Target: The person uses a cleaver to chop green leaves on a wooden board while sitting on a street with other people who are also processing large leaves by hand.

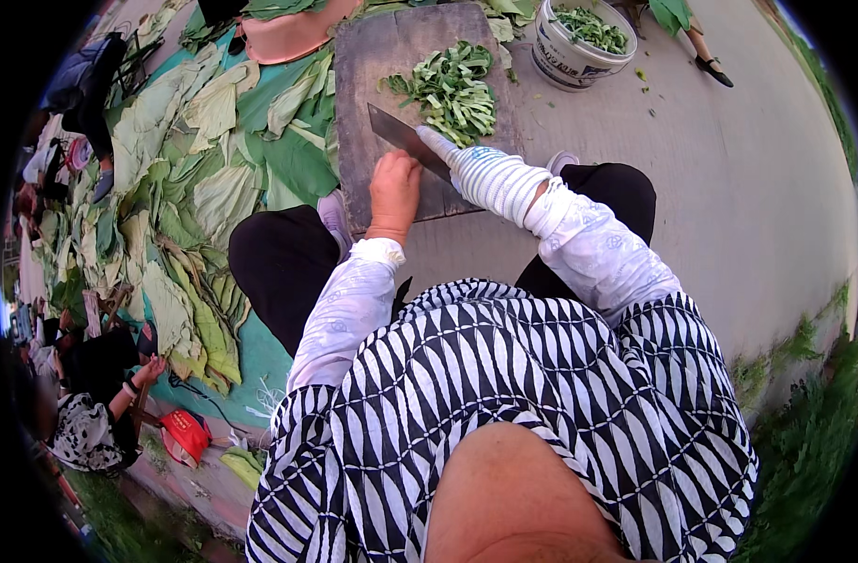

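Observation:
A wooden cutting board lies in front of me between my knees. My right hand, in a white ribbed glove, grips a cleaver whose dark blade points up and to the left over the board. My bare left hand is closed beside the blade, near the board's close edge. Its fingers are curled, and whatever they may hold is hidden. Beyond the blade, a pile of chopped green leaf strips sits on the board's right half.
A white bucket of cut greens stands at the far right. Large green leaves spread over a green sheet on the left. A pink basin is behind them. Other people sit at the left, near a red bag.

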Action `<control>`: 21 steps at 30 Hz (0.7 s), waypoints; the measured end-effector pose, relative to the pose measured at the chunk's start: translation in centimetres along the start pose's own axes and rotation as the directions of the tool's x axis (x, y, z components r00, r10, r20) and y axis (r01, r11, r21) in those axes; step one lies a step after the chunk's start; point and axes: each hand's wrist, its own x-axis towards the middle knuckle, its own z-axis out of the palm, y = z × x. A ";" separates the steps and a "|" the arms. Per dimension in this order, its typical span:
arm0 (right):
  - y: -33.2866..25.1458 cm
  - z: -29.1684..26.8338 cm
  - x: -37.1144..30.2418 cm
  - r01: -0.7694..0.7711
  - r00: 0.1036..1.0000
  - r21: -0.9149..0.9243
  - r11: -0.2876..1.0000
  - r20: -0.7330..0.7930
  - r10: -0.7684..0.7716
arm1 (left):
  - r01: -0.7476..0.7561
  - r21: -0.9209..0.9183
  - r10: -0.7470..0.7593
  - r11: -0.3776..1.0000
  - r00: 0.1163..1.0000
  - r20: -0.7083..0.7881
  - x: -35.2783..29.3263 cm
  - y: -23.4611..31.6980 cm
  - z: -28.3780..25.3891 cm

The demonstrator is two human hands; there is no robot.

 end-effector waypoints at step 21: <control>0.7 -0.3 0.6 -0.112 0.990 -0.015 0.994 -0.084 0.111 | -0.062 0.007 0.062 0.998 0.998 -0.002 -0.5 -0.1 -0.5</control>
